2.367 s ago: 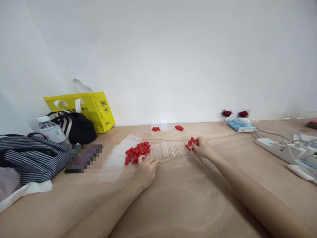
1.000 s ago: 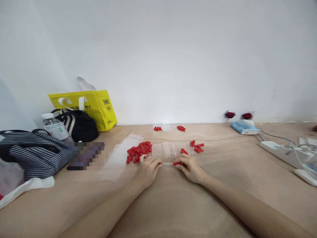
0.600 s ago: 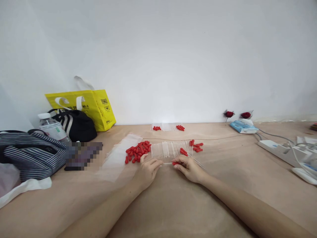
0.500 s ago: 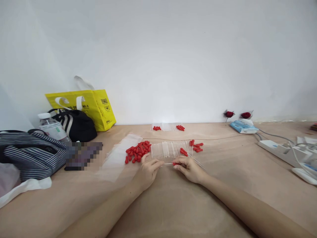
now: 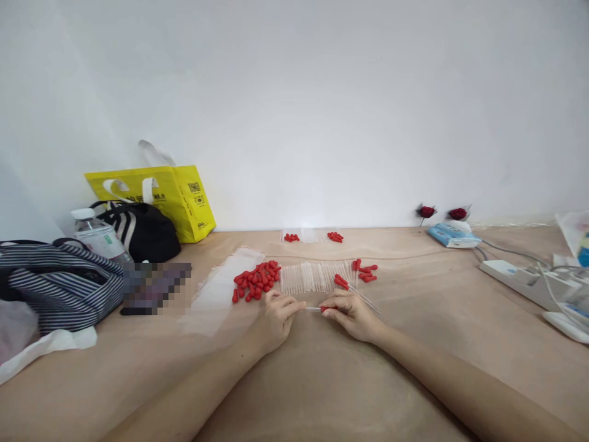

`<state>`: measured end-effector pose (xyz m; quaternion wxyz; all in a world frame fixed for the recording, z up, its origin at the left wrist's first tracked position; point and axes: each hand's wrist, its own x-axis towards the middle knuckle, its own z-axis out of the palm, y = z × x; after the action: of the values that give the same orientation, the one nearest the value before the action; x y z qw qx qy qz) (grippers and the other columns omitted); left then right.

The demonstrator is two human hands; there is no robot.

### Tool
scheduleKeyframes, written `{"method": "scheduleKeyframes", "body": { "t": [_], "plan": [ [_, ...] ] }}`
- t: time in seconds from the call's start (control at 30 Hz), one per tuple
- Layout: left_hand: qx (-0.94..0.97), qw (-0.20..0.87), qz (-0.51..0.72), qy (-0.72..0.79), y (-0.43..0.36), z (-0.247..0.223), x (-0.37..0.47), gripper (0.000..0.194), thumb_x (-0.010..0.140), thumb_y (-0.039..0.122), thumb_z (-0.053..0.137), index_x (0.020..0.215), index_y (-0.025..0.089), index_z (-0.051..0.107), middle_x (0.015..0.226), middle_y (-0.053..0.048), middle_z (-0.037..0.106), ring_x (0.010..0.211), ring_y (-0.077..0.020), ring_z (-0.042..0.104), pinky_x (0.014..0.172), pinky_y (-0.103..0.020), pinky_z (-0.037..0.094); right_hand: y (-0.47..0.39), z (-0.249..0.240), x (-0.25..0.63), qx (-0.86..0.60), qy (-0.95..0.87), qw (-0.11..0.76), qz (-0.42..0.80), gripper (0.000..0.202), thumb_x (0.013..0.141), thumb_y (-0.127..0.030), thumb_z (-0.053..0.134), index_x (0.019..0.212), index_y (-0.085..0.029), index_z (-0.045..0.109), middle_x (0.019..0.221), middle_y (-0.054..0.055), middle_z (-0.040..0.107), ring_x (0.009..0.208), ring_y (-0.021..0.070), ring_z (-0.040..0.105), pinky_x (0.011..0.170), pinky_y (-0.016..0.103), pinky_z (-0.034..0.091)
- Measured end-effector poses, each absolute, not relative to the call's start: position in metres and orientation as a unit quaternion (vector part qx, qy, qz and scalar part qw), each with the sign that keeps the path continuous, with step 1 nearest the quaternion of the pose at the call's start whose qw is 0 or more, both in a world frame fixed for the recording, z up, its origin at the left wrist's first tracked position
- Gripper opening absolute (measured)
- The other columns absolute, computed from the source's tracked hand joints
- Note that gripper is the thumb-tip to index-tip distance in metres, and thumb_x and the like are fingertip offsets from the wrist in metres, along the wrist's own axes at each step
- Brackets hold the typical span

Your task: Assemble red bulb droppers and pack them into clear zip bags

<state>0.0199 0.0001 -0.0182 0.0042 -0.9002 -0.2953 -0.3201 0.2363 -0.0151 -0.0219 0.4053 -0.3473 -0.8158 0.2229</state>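
Note:
My left hand (image 5: pixel 277 316) pinches one end of a thin clear glass dropper tube (image 5: pixel 313 309). The tube lies level between my two hands. At its other end my right hand (image 5: pixel 350 314) is closed on a small red rubber bulb (image 5: pixel 324 309), partly hidden by the fingers. Behind my hands lies a row of clear tubes (image 5: pixel 306 277). A heap of red rubber bulbs (image 5: pixel 257 281) is just beyond my left hand. Droppers with red bulbs fitted (image 5: pixel 341 282) rest near my right hand, and more red bulbs (image 5: pixel 367 270) lie to their right.
Clear plastic bags (image 5: pixel 216 294) lie left of the heap; another bag with red bulbs (image 5: pixel 313 235) is by the wall. On the left stand a yellow bag (image 5: pixel 184 202), a bottle (image 5: pixel 99 236) and a striped bag (image 5: pixel 69 285). A power strip (image 5: pixel 524 279) and tissue pack (image 5: pixel 453 235) are right.
Both hands keep their grip with only a slight shift; the tube and bulb sit slightly lower. A pale plastic item with coloured print has come into view at the far right edge.

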Motion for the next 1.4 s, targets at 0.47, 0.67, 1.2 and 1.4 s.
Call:
{"method": "scheduleKeyframes", "body": {
  "t": [0.47,0.67,1.2,1.4],
  "plan": [
    [-0.902,0.031,-0.334,-0.273,-0.0080,-0.0139,0.0244,0.018,0.085,0.014,0.040,0.087,0.017,0.058,0.074,0.000,0.067,0.062,-0.0115,0.057,0.078,-0.034,0.028,-0.0165,-0.0243,0.2384,-0.330,-0.853,0.397,0.073,0.020,0.084,-0.027,0.045,0.087,-0.017,0.062,0.076,0.007,0.061,0.070,0.0141,0.054,0.065,0.026,0.044],
    [-0.907,0.039,-0.329,-0.261,-0.0090,-0.0131,0.0257,0.018,0.084,0.014,0.040,0.085,0.019,0.058,0.072,0.000,0.068,0.062,-0.0122,0.058,0.078,-0.034,0.029,-0.0179,-0.0219,0.2389,-0.328,-0.877,0.341,0.085,0.021,0.085,-0.027,0.044,0.087,-0.017,0.062,0.080,0.008,0.061,0.074,0.0161,0.055,0.067,0.028,0.044],
    [-0.904,0.029,-0.350,-0.246,-0.0092,-0.0147,0.0257,0.017,0.084,0.013,0.042,0.085,0.018,0.058,0.071,0.001,0.068,0.059,-0.0115,0.058,0.077,-0.035,0.030,-0.0191,-0.0214,0.2340,-0.327,-0.872,0.350,0.105,0.019,0.084,-0.027,0.044,0.085,-0.017,0.061,0.076,0.006,0.059,0.068,0.0139,0.054,0.061,0.025,0.042],
    [-0.905,0.033,-0.341,-0.252,-0.0090,-0.0142,0.0258,0.018,0.084,0.015,0.042,0.083,0.019,0.059,0.069,0.000,0.068,0.059,-0.0118,0.059,0.078,-0.034,0.031,-0.0201,-0.0201,0.2317,-0.325,-0.872,0.351,0.104,0.021,0.085,-0.028,0.043,0.085,-0.017,0.061,0.075,0.006,0.059,0.068,0.0147,0.054,0.062,0.026,0.043]
  ]
}}
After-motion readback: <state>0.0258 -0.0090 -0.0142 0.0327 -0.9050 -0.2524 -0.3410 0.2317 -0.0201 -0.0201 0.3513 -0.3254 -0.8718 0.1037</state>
